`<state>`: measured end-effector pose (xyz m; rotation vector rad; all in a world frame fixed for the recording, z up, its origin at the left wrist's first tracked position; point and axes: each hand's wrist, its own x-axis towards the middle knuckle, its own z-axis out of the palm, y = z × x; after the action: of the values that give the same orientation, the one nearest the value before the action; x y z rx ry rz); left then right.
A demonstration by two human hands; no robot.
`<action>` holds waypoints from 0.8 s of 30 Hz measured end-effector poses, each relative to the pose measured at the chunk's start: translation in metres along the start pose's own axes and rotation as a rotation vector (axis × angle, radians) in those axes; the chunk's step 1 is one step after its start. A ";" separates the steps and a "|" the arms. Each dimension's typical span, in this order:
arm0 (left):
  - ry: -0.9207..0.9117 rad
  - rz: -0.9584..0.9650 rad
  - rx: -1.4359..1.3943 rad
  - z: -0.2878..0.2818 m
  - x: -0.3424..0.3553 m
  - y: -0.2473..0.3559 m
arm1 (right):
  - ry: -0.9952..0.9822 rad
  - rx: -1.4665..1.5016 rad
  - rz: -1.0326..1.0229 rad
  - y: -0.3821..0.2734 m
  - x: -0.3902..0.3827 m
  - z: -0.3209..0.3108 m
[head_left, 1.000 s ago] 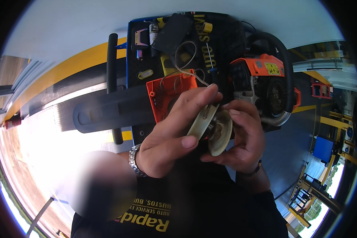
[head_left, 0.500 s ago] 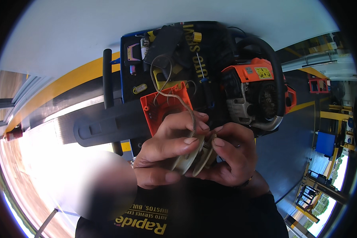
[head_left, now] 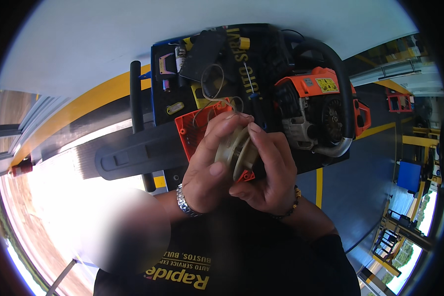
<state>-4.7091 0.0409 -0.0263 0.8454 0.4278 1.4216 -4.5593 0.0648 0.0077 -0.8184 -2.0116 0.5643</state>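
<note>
Between my two hands is a pale, round starter pulley with a grooved edge, tilted on its side. My left hand wraps its left side, fingertips over the upper rim. On the right side, my right hand pinches the disc with the index finger on top and the thumb below. A thin starter cord rises from near my left fingertips and loops over the cart. Just beyond my hands lies an orange starter cover, partly hidden by my left hand.
An orange chainsaw body with a black handle stands to the right on the black cart top. A dark guide-bar cover juts out left. Farther back are a screwdriver, a black cloth-like item and a small yellow-green tag.
Both hands have moved up and away from my body with the pulley, toward the orange cover. The pulley now stands more upright, and the cord has shifted right.
</note>
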 end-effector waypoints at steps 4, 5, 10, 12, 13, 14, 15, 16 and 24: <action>0.021 0.224 0.334 -0.003 0.003 -0.017 | 0.232 0.323 0.268 -0.002 -0.001 0.019; -0.023 0.344 0.425 -0.008 0.011 -0.022 | 0.317 0.446 0.393 -0.008 -0.001 0.027; -0.140 0.668 0.727 -0.017 0.027 -0.033 | 0.204 0.621 0.715 0.000 0.002 0.017; -0.122 0.737 0.806 -0.020 0.031 -0.037 | 0.137 0.661 0.755 0.003 0.002 0.014; -0.128 0.773 0.839 -0.023 0.035 -0.039 | 0.111 0.667 0.773 0.005 0.003 0.014; -0.138 0.807 0.866 -0.025 0.038 -0.040 | 0.090 0.670 0.794 0.008 0.002 0.016; -0.159 0.801 0.925 -0.025 0.038 -0.037 | 0.070 0.673 0.814 0.009 0.001 0.017; -0.136 0.797 0.917 -0.024 0.039 -0.038 | 0.104 0.688 0.778 0.008 0.000 0.019; -0.012 0.752 0.751 -0.007 0.031 -0.038 | 0.086 0.339 0.417 0.003 0.001 0.010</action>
<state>-4.6839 0.0753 -0.0520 1.7480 0.6949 1.9664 -4.5672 0.0668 0.0017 -1.0331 -1.6095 1.0553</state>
